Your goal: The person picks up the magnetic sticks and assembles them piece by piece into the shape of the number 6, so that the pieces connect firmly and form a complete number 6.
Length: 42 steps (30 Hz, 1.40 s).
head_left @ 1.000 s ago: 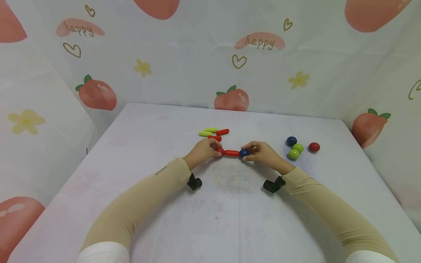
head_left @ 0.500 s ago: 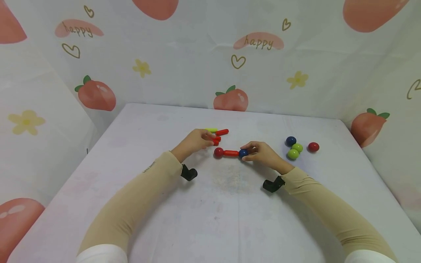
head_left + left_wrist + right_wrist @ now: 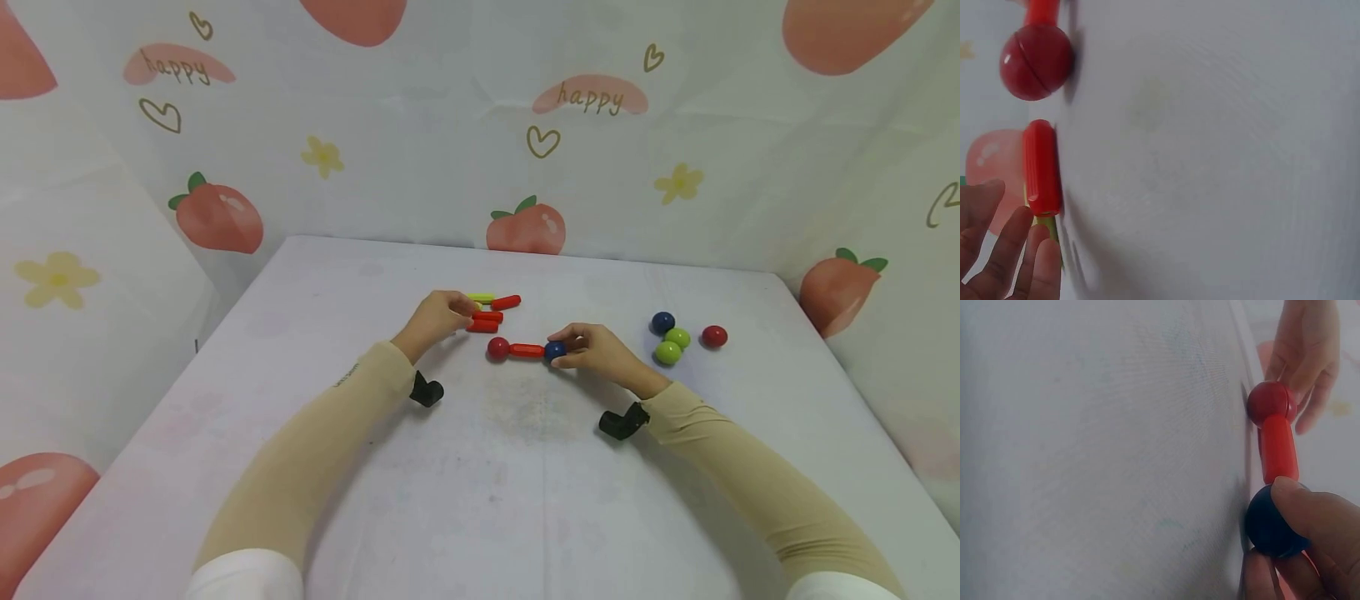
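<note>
A red ball (image 3: 498, 348), a red rod (image 3: 527, 351) and a blue ball (image 3: 555, 350) lie joined in a line on the table. My right hand (image 3: 600, 354) pinches the blue ball between thumb and fingers; the right wrist view shows the thumb on top of the ball (image 3: 1275, 522). Left of this piece, my left hand (image 3: 438, 321) is beside two parallel loose red rods (image 3: 487, 317). Its fingers are loosely extended, with the tips right at a red rod's end (image 3: 1041, 169) in the left wrist view. That hand partly hides the yellow-green rods (image 3: 480, 297).
Another loose red rod (image 3: 506, 302) lies behind. To the right are a second blue ball (image 3: 663, 322), two green balls (image 3: 668, 352) and a separate red ball (image 3: 714, 336). A black wrist mount (image 3: 623, 422) hangs under the right forearm, and another (image 3: 427, 390) under the left.
My left hand has let go of the joined red ball and moved left and back to the loose rods. A further red rod now shows there. My right hand stays on the blue ball.
</note>
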Tool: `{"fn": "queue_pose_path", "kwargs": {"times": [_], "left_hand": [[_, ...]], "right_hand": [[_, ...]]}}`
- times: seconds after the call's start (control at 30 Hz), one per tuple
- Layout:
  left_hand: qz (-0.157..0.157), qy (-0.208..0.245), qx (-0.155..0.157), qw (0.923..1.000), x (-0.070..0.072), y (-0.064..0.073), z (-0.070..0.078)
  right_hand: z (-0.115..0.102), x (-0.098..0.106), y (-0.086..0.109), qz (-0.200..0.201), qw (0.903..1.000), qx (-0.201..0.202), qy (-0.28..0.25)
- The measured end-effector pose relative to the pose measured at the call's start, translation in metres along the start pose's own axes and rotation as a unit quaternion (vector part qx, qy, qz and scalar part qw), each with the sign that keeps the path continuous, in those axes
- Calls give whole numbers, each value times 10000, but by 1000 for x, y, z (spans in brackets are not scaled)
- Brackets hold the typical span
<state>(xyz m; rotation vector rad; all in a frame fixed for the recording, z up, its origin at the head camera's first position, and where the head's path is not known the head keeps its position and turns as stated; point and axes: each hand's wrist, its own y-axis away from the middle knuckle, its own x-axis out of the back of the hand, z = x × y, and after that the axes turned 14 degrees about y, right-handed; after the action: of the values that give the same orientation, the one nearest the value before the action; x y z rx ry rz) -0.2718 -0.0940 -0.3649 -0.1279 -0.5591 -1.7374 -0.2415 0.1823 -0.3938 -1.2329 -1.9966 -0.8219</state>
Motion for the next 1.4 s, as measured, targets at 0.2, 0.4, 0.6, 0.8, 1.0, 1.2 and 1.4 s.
{"fn": "queue_pose_path", "kwargs": {"times": [0.2,0.4,0.6,0.8,1.0,1.2,1.4], "left_hand": [[-28,-106,113,9999,-5,-4,-4],[-124,-357,97,9992,-8,-7,-6],[-153,-572,-5,9982,-10,-10,-5],[-105,-694,-25,9975,-11,-14,-5],[7,-751,-62,9972,-14,-15,-5],[38,-715,-5,9974,-17,-12,-3],[48,-697,34,9975,-18,-10,-2]], "right_hand": [[0,0,-1,-16,10000,-13,29],[-1,1,0,-35,10000,-15,11],[0,1,-1,-43,10000,-12,-36],[-1,2,-1,-46,10000,-25,-19],[0,2,-1,-68,10000,-40,9],[1,1,-2,-86,9999,-66,-17],[0,1,-1,-65,10000,-59,-44]]}}
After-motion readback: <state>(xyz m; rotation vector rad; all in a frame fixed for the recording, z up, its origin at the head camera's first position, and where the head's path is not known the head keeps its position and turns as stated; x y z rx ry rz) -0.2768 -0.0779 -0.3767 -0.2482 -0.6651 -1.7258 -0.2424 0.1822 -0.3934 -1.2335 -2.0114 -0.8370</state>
